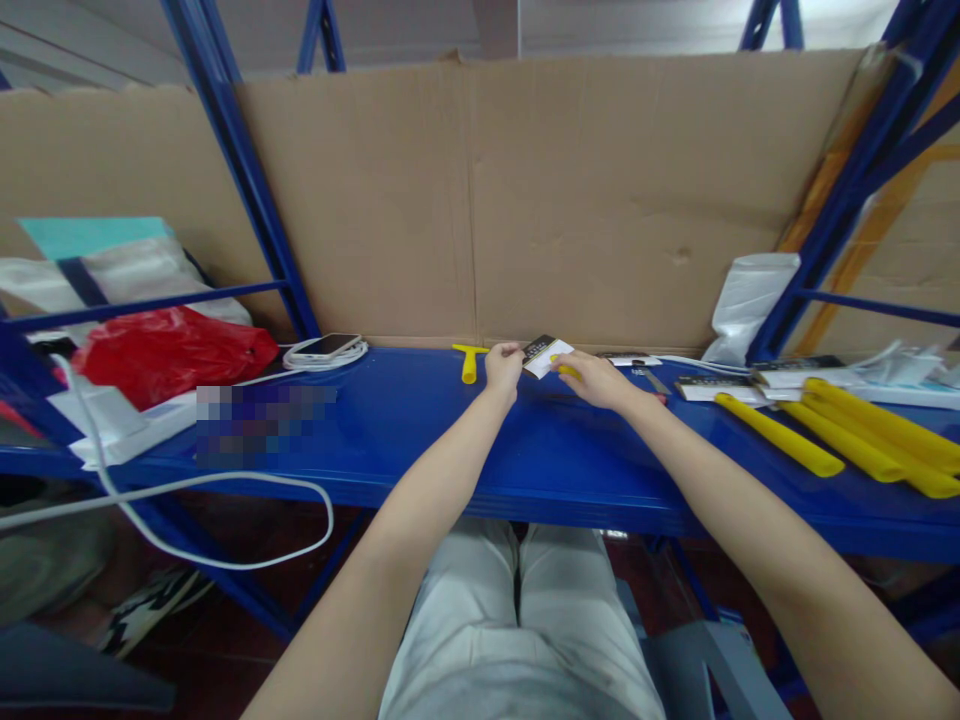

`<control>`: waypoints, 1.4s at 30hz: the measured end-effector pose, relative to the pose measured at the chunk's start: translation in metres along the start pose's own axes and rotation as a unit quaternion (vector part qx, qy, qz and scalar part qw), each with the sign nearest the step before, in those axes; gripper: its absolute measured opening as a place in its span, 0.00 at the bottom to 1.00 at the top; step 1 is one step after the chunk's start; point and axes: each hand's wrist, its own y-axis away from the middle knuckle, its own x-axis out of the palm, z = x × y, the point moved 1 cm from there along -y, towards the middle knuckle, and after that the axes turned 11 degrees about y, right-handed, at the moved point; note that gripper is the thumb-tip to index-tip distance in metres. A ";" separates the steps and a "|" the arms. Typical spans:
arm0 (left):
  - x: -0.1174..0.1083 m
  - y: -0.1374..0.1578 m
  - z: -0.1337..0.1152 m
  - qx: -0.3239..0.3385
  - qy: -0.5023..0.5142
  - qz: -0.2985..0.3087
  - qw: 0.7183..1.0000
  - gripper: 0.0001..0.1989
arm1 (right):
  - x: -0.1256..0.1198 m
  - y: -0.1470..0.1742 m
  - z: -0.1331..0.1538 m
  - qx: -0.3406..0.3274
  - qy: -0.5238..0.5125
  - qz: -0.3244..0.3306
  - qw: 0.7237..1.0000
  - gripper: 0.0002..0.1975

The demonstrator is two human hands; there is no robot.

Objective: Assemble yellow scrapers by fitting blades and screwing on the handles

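Note:
Between my hands, above the blue shelf, is a black-and-white printed card (546, 356), tilted. My left hand (504, 368) is closed at the card's left edge, its fingertips pinching it. Wrapped in the fingers of my right hand (592, 380) is a small yellow piece (566, 369), mostly hidden, against the card's white part. A yellow T-shaped handle (469, 366) lies on the shelf just left of my left hand. Right of my right hand is a tool with a grey blade (654, 380), near another printed card (628, 359).
Yellow tubes (780, 435) and more printed cards (720, 389) lie on the right. A clear plastic bag (750, 305) leans at the back. On the left are a phone (330, 346) on a coiled white cable, a red bag (176, 350) and a power strip (154, 430). Cardboard (480, 200) walls the back.

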 end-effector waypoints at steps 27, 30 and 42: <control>0.008 0.039 0.011 0.171 -0.322 0.356 0.860 0.16 | -0.026 0.020 -0.075 0.256 0.080 -0.087 0.959 0.17; 0.011 0.048 0.017 0.191 -0.374 0.405 0.812 0.18 | -0.025 0.023 -0.079 0.276 0.087 -0.078 0.954 0.17; 0.013 0.042 0.029 0.208 -0.397 0.393 0.803 0.12 | -0.025 0.021 -0.074 0.280 0.092 -0.044 0.955 0.17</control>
